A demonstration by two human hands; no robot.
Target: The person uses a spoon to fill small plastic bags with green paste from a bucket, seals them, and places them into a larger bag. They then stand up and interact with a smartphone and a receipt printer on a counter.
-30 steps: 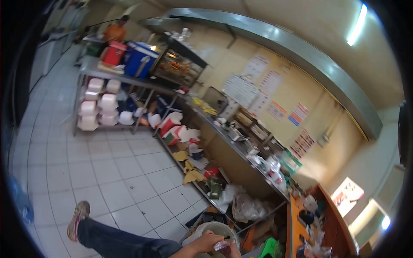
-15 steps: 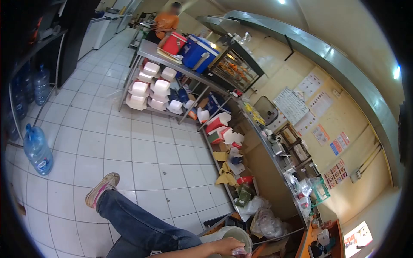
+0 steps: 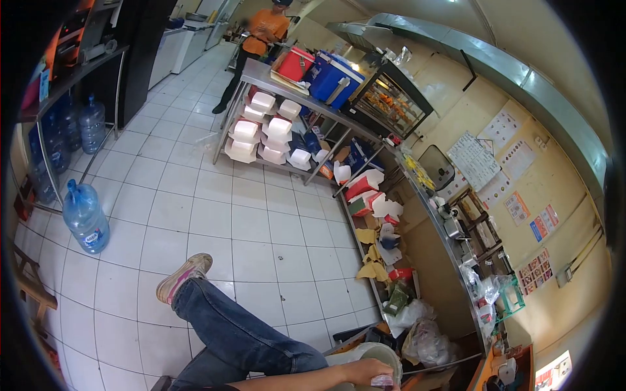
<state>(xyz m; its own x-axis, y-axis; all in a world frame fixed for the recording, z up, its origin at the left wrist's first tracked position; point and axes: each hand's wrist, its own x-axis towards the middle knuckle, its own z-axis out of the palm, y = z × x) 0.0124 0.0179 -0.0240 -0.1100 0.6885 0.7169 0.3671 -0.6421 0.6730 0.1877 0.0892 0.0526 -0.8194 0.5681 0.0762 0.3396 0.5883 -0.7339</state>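
Observation:
My right hand [image 3: 367, 372] is at the bottom edge, at the end of a bare forearm that reaches in from the left. Its fingers are closed around a small pink and white object [image 3: 382, 380], too small to make out. Beside and partly under the hand is a pale bucket [image 3: 391, 352], whose contents are mostly hidden. My left hand is outside the frame.
A metal table [image 3: 261, 73] carries a red cooler [image 3: 295, 64] and a blue cooler [image 3: 334, 79]. A person in orange [image 3: 268, 29] stands behind it. A water bottle [image 3: 85, 218] stands on the tiled floor. Plastic bags [image 3: 427, 342] lie beyond the bucket.
The view has shifted, so the room appears farther right and the standing person shows more fully. My right hand is still over the bucket, holding the small object.

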